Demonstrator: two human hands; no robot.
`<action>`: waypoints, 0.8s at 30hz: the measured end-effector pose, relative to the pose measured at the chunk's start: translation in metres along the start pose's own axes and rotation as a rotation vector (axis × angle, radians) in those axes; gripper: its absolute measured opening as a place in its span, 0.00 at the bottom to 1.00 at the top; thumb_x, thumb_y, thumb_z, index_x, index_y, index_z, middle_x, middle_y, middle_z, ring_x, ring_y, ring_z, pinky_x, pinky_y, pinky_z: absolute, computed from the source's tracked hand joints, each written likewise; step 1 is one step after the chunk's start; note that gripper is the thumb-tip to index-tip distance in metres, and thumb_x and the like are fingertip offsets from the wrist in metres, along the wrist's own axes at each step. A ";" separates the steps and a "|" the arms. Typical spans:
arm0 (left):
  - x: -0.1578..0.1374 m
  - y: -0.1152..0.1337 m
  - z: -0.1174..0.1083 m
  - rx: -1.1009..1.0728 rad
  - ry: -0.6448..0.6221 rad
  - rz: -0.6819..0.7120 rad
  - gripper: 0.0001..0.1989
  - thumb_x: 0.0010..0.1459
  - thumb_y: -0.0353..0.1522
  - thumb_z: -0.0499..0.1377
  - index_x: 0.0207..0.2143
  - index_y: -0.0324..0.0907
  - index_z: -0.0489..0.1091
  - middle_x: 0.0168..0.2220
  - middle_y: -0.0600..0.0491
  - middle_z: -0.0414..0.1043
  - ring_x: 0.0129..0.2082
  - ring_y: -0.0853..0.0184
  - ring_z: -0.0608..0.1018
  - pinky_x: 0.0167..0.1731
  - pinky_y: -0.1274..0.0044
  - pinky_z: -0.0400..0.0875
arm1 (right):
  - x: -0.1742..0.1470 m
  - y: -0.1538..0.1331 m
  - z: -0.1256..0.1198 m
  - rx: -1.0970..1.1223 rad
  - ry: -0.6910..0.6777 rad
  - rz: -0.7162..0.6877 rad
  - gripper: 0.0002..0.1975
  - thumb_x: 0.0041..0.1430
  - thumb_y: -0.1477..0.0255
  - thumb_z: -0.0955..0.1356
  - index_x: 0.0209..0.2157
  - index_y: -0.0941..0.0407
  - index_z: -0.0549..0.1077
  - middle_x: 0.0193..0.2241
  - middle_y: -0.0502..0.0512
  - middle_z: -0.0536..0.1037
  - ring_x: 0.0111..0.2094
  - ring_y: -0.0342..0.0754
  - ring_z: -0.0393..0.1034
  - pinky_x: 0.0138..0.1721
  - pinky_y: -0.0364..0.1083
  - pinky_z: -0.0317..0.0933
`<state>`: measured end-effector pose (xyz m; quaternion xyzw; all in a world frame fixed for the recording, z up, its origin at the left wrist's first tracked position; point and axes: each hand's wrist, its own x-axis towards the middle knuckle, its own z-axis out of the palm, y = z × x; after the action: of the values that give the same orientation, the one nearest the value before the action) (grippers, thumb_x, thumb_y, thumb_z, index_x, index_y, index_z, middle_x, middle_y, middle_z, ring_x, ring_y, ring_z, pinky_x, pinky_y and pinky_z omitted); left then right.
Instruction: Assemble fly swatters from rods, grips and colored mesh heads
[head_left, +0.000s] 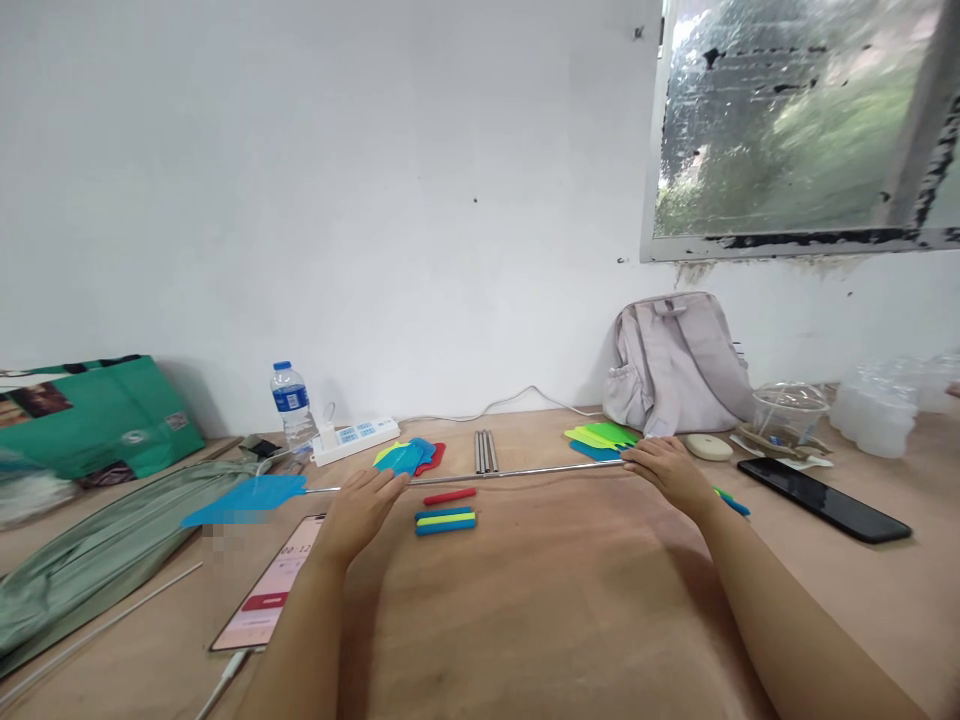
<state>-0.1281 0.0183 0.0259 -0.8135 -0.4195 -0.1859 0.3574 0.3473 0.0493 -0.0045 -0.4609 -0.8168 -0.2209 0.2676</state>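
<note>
A long thin metal rod [517, 472] lies across the wooden table, with a blue fly-swatter head [247, 497] on its left end. My left hand [360, 510] rests flat on the rod near its left part, fingers spread. My right hand [667, 470] rests on the rod's right end, fingers curled over it. Between my hands lie a red handle sleeve [450, 496] and stacked blue, yellow and blue sleeves [445, 520]. A pile of blue, yellow and red swatter heads [411, 456] sits behind my left hand. Green, yellow and blue heads [600, 438] lie by my right hand.
Short metal rods [485, 451] lie mid-table. A phone showing a timer [274, 585] lies at left, a black phone [821, 498] at right. A water bottle [291, 404], power strip [356, 438], backpack [675, 362], green bag [90, 412] and plastic containers [877, 405] line the wall.
</note>
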 end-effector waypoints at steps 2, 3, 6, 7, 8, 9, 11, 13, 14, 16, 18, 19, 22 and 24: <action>-0.001 -0.002 0.001 0.017 -0.010 0.007 0.13 0.58 0.27 0.45 0.35 0.44 0.68 0.31 0.51 0.72 0.30 0.65 0.71 0.31 0.74 0.61 | -0.001 0.001 0.000 -0.005 -0.003 -0.012 0.16 0.61 0.63 0.56 0.37 0.53 0.71 0.35 0.55 0.74 0.37 0.48 0.65 0.39 0.48 0.50; -0.002 -0.002 0.001 0.027 -0.015 0.010 0.13 0.58 0.27 0.45 0.35 0.44 0.68 0.31 0.51 0.72 0.30 0.65 0.71 0.30 0.74 0.60 | -0.001 0.001 0.000 -0.007 -0.008 -0.018 0.16 0.61 0.63 0.56 0.37 0.53 0.71 0.35 0.55 0.74 0.37 0.48 0.65 0.39 0.48 0.51; -0.001 0.000 0.001 0.024 -0.014 -0.002 0.13 0.60 0.29 0.44 0.35 0.43 0.68 0.31 0.51 0.71 0.30 0.65 0.71 0.31 0.75 0.60 | -0.002 0.000 0.001 0.002 -0.021 -0.016 0.16 0.61 0.63 0.56 0.36 0.54 0.70 0.34 0.56 0.74 0.36 0.49 0.66 0.39 0.48 0.52; 0.000 0.002 0.001 0.014 -0.007 -0.015 0.13 0.60 0.30 0.44 0.34 0.43 0.68 0.31 0.52 0.71 0.30 0.66 0.71 0.31 0.75 0.60 | -0.001 -0.002 0.000 0.011 -0.019 -0.008 0.16 0.61 0.63 0.55 0.35 0.54 0.70 0.34 0.56 0.75 0.36 0.49 0.66 0.39 0.48 0.52; 0.002 0.004 0.000 0.004 0.004 -0.038 0.13 0.60 0.31 0.43 0.34 0.43 0.68 0.31 0.52 0.71 0.30 0.66 0.70 0.31 0.75 0.60 | -0.001 -0.004 0.000 0.022 -0.014 0.003 0.16 0.61 0.63 0.55 0.35 0.55 0.70 0.34 0.56 0.75 0.36 0.49 0.66 0.38 0.48 0.53; 0.003 0.006 -0.001 -0.006 0.019 -0.070 0.13 0.61 0.32 0.43 0.34 0.43 0.67 0.31 0.52 0.71 0.31 0.66 0.70 0.32 0.74 0.60 | 0.000 -0.006 -0.001 0.035 -0.008 0.016 0.16 0.61 0.63 0.55 0.36 0.55 0.69 0.34 0.57 0.75 0.36 0.49 0.66 0.38 0.48 0.53; 0.006 0.011 -0.004 -0.021 0.051 -0.162 0.13 0.61 0.34 0.43 0.33 0.42 0.67 0.30 0.51 0.71 0.31 0.65 0.70 0.33 0.74 0.60 | 0.004 -0.015 -0.004 0.066 -0.013 0.048 0.15 0.60 0.63 0.56 0.35 0.55 0.68 0.33 0.56 0.75 0.34 0.49 0.67 0.36 0.46 0.54; 0.010 0.016 -0.007 -0.028 0.087 -0.256 0.13 0.60 0.36 0.45 0.32 0.41 0.66 0.30 0.51 0.70 0.32 0.64 0.70 0.33 0.73 0.60 | 0.010 -0.029 -0.006 0.078 -0.045 0.083 0.13 0.59 0.63 0.57 0.32 0.55 0.68 0.28 0.54 0.75 0.29 0.47 0.67 0.30 0.44 0.54; 0.012 0.019 -0.008 -0.029 0.100 -0.277 0.13 0.60 0.36 0.45 0.31 0.40 0.65 0.29 0.51 0.69 0.32 0.64 0.69 0.33 0.73 0.60 | 0.013 -0.037 -0.006 0.070 -0.064 0.101 0.12 0.57 0.63 0.58 0.30 0.55 0.68 0.26 0.52 0.74 0.27 0.46 0.67 0.28 0.43 0.53; 0.016 0.026 -0.009 -0.027 0.102 -0.265 0.13 0.59 0.37 0.46 0.30 0.40 0.65 0.29 0.50 0.68 0.32 0.63 0.69 0.33 0.72 0.60 | 0.020 -0.057 -0.005 0.014 -0.088 0.136 0.10 0.54 0.65 0.60 0.26 0.54 0.68 0.22 0.51 0.73 0.24 0.45 0.66 0.23 0.42 0.48; 0.021 0.035 -0.008 -0.022 0.093 -0.231 0.13 0.59 0.37 0.46 0.30 0.40 0.65 0.29 0.50 0.68 0.31 0.63 0.68 0.33 0.72 0.60 | 0.026 -0.078 -0.003 -0.071 -0.103 0.178 0.09 0.52 0.69 0.61 0.22 0.54 0.67 0.20 0.50 0.73 0.22 0.45 0.66 0.21 0.43 0.44; 0.024 0.040 -0.008 -0.023 0.089 -0.213 0.12 0.59 0.36 0.46 0.30 0.40 0.65 0.29 0.50 0.68 0.31 0.63 0.68 0.34 0.72 0.59 | 0.028 -0.088 -0.001 -0.108 -0.106 0.203 0.09 0.51 0.70 0.61 0.20 0.54 0.67 0.19 0.51 0.73 0.22 0.45 0.66 0.21 0.43 0.43; 0.032 0.054 -0.007 -0.044 0.087 -0.164 0.13 0.60 0.33 0.44 0.30 0.40 0.65 0.29 0.50 0.67 0.30 0.64 0.68 0.34 0.72 0.59 | 0.031 -0.108 0.003 -0.133 -0.126 0.239 0.08 0.49 0.73 0.62 0.19 0.54 0.68 0.20 0.52 0.74 0.24 0.46 0.67 0.21 0.43 0.41; 0.035 0.062 -0.009 -0.078 0.078 -0.111 0.14 0.61 0.31 0.42 0.30 0.40 0.65 0.29 0.50 0.67 0.30 0.65 0.68 0.33 0.73 0.58 | 0.032 -0.113 0.004 -0.122 -0.142 0.273 0.08 0.48 0.73 0.62 0.20 0.53 0.70 0.21 0.52 0.75 0.24 0.47 0.67 0.21 0.42 0.41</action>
<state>-0.0578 0.0069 0.0266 -0.7943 -0.4422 -0.2535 0.3306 0.2343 0.0177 -0.0002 -0.5974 -0.7485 -0.1987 0.2083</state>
